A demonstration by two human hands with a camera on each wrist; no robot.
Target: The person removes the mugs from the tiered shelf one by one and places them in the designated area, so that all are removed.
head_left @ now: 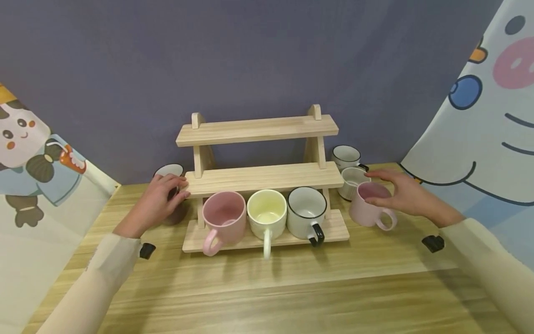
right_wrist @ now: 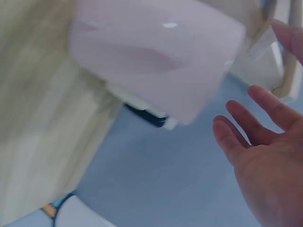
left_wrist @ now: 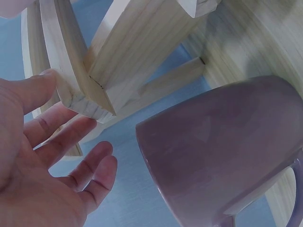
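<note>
A three-tier wooden display rack (head_left: 267, 177) stands in the middle. My left hand (head_left: 160, 197) is at the left end of its middle shelf, thumb and fingers pinching the board end (left_wrist: 90, 101). A mauve mug (left_wrist: 222, 151) stands close beside that hand, mostly hidden under it in the head view. Over a light pink mug (head_left: 364, 211) to the right hovers my right hand (head_left: 404, 192), its fingers spread and apart from the mug (right_wrist: 156, 52) in the right wrist view. The rack's bottom shelf holds a pink mug (head_left: 225, 217), a pale yellow mug (head_left: 267, 218) and a white black-rimmed mug (head_left: 306, 215).
Two white black-rimmed mugs, one at the back (head_left: 345, 155) and one nearer (head_left: 348, 188), stand right of the rack. Another black-rimmed mug (head_left: 170, 170) is behind my left hand. A grey-blue backdrop (head_left: 258, 60) rises behind the wooden table (head_left: 267, 297).
</note>
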